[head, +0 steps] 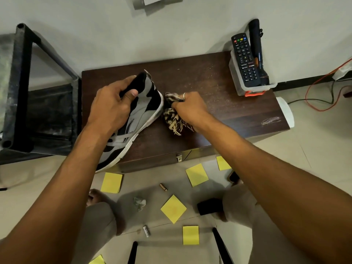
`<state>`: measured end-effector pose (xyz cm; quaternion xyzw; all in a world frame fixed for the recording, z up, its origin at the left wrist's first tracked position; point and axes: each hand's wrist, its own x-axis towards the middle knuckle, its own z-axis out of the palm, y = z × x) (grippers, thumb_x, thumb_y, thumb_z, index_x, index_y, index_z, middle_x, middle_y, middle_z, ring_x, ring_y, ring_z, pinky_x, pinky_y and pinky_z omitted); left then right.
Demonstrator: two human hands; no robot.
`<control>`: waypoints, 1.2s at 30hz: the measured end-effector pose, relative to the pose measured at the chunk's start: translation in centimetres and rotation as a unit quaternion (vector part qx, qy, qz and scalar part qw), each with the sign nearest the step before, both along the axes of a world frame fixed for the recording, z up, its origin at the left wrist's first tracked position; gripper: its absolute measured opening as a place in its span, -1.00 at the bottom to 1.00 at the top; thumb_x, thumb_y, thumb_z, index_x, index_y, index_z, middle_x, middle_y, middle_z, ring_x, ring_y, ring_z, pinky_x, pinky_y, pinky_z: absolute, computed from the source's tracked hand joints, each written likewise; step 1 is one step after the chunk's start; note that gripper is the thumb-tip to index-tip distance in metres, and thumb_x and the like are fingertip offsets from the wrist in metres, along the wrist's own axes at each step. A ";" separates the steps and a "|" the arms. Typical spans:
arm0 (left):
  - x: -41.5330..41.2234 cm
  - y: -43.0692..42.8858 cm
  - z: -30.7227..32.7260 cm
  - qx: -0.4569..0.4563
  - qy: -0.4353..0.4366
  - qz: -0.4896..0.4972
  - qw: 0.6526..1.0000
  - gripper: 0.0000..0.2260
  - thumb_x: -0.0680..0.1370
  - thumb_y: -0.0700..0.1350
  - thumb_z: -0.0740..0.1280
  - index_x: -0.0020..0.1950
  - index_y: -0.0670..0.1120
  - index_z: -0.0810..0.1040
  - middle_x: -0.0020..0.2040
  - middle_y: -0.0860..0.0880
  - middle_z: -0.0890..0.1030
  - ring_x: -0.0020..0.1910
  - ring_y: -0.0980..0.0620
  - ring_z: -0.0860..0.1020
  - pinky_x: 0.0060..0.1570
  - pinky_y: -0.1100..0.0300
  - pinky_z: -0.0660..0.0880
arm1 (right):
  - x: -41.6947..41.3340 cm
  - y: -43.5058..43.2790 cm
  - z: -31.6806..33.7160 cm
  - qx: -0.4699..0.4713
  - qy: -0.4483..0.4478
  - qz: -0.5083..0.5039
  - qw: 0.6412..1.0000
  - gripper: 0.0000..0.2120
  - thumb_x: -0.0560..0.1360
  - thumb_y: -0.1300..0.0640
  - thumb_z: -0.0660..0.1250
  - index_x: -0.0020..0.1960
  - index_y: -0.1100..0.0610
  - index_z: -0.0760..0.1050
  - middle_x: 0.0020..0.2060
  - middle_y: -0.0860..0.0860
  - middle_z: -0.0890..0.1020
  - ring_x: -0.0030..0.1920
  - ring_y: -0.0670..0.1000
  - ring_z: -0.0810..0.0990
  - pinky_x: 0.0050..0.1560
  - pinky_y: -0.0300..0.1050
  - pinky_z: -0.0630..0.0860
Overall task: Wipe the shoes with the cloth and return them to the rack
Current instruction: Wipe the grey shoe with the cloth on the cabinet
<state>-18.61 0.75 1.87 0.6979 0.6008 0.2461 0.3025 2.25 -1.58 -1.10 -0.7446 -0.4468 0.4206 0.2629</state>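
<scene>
A grey, black and white sneaker (133,119) lies tilted on its side on the dark wooden bench (219,88), heel toward twelve o'clock and toe hanging over the bench's near edge at about seven o'clock. The left hand (112,105) grips it at the collar, fingers (125,82) curled into the opening and thumb pressed on the grey side panel. Just beside the heel, at three o'clock from it, the right hand (190,107) is closed around a bunched, striped, frayed cloth (172,115), which touches the white sole edge at the heel. A black metal rack (22,88) stands at nine o'clock from the bench. At the bench's two o'clock corner a clear plastic tub (247,86) holds a remote control (245,60) and a black torch (258,52). Yellow sticky notes (196,177) lie scattered on the floor at six o'clock.
</scene>
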 end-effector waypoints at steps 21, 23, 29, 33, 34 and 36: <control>0.7 3.8 0.3 0.132 0.089 -0.257 0.953 -0.74 0.59 -0.24 0.40 0.25 -0.03 0.68 0.06 0.41 0.58 0.33 0.04 0.37 0.34 0.16 0.36 | 4.1 -1.3 2.0 0.059 -0.022 0.027 0.998 -0.82 0.58 0.16 0.33 0.11 0.02 0.65 -0.28 -0.06 0.67 -0.44 -0.18 0.54 -0.49 -0.33 0.39; 0.9 3.7 0.8 0.157 0.122 -0.278 0.940 -0.74 0.58 -0.23 0.41 0.24 -0.02 0.69 0.09 0.18 0.64 0.30 -0.08 0.40 0.30 -0.03 0.39 | 4.2 -1.3 2.2 0.057 0.007 0.007 0.998 -0.78 0.58 0.15 0.33 0.16 -0.02 0.66 -0.23 -0.05 0.71 -0.39 -0.17 0.60 -0.45 -0.32 0.46; 0.6 2.2 1.5 0.098 0.096 -0.262 0.955 -0.72 0.63 -0.05 0.37 0.34 0.10 0.59 0.35 0.13 0.56 0.43 0.02 0.31 0.42 0.33 0.18 | 1.8 -1.7 1.9 0.032 0.077 0.054 0.995 -0.80 0.59 0.14 0.32 0.14 -0.03 0.65 -0.23 -0.13 0.69 -0.28 -0.21 0.62 -0.34 -0.33 0.47; 0.6 0.6 1.0 0.076 0.113 -0.234 0.963 -0.52 0.55 0.31 0.24 0.42 0.18 0.52 0.40 0.26 0.46 0.45 0.02 0.22 0.47 0.10 0.16 | 1.8 -1.6 1.7 0.027 0.015 0.083 0.996 -0.81 0.59 0.18 0.30 0.09 0.02 0.67 -0.25 -0.08 0.66 -0.32 -0.17 0.58 -0.50 -0.42 0.37; 0.8 0.4 0.8 0.097 0.132 -0.225 0.960 -0.46 0.50 0.39 0.26 0.42 0.19 0.52 0.38 0.25 0.48 0.41 -0.02 0.24 0.44 -0.03 0.23 | 1.9 -1.5 1.7 0.026 0.002 0.086 0.996 -0.82 0.58 0.20 0.30 0.06 0.04 0.67 -0.27 -0.07 0.66 -0.34 -0.17 0.57 -0.51 -0.41 0.36; 1.3 0.3 0.3 0.124 0.152 -0.209 0.958 -0.38 0.42 0.46 0.31 0.39 0.19 0.54 0.32 0.19 0.53 0.31 -0.08 0.29 0.30 -0.11 0.35 | 2.0 -1.5 1.8 0.031 0.003 0.069 0.997 -0.83 0.57 0.21 0.30 -0.03 0.06 0.67 -0.32 -0.08 0.64 -0.43 -0.22 0.53 -0.52 -0.38 0.35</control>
